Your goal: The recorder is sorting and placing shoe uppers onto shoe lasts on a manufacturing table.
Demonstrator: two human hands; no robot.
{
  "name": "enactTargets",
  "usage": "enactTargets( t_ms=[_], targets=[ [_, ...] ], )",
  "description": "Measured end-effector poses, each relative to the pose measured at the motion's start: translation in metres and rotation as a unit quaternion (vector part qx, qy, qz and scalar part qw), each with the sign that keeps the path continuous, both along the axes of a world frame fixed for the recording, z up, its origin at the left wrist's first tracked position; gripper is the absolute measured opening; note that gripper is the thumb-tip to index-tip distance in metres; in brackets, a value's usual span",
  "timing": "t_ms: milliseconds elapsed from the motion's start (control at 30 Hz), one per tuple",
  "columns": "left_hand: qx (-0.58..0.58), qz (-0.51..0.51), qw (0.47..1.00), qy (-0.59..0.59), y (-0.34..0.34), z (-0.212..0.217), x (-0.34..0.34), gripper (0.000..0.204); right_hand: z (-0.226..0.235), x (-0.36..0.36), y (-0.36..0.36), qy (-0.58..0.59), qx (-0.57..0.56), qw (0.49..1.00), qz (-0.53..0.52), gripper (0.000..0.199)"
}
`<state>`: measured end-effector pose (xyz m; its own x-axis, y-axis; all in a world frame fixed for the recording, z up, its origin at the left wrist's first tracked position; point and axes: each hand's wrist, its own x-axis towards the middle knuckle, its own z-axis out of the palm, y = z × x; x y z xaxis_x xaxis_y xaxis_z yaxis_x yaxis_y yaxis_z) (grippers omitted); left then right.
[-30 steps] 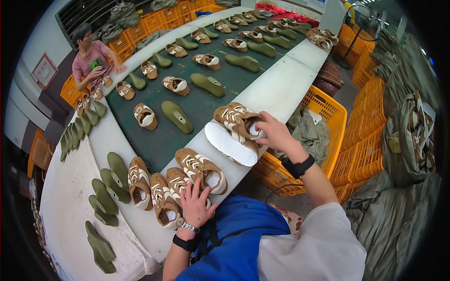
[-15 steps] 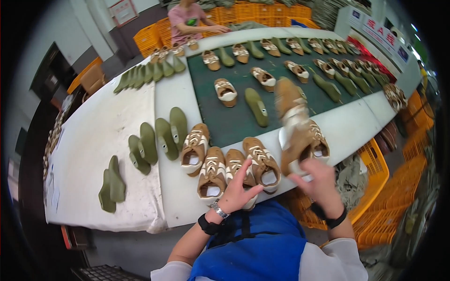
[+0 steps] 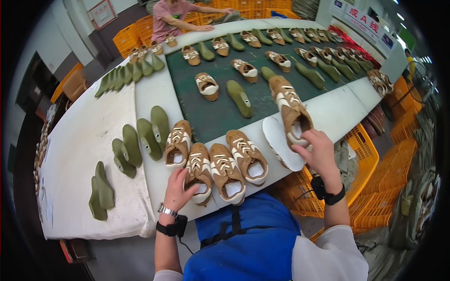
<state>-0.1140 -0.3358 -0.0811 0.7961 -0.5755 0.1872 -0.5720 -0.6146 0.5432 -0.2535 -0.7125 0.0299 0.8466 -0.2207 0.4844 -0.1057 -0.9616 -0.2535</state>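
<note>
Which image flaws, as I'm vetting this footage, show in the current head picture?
Head view: fisheye bows the pale table's left edge and blackens the corners; ceiling lights glare at upper right; the brown shoe in the right hand looks fairly sharp, the far shoes softer.

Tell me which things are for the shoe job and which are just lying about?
Seem part of it:
- brown shoe in the right hand
- row of four shoes by the left hand
- green foot shapes, probably

Seem just around:
- brown chair
- framed wall sign
</note>
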Motion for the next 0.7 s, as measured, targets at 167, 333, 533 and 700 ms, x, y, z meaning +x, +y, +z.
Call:
enactTargets(
  t_ms=[167,333,533,700],
  targets=[
    [0.011,-0.032,0.998,0.06,-0.017,-0.02,-0.032,0.087,-0.02,-0.036,-0.006,0.071,0.085,0.993,0.037,0.027],
    [0.004,-0.043,0.992,0.12,-0.048,-0.019,-0.045,0.091,-0.049,-0.017,0.033,0.168,0.026,0.976,0.135,0.023],
    [0.06,0.004,0.998,-0.021,-0.068,-0.02,-0.057,0.094,-0.053,-0.008,0.027,0.205,0.057,0.949,0.231,0.027],
    [0.074,-0.004,0.997,-0.03,-0.07,-0.018,-0.056,0.084,-0.058,-0.009,0.023,0.188,0.093,0.955,0.211,0.028]
  ],
)
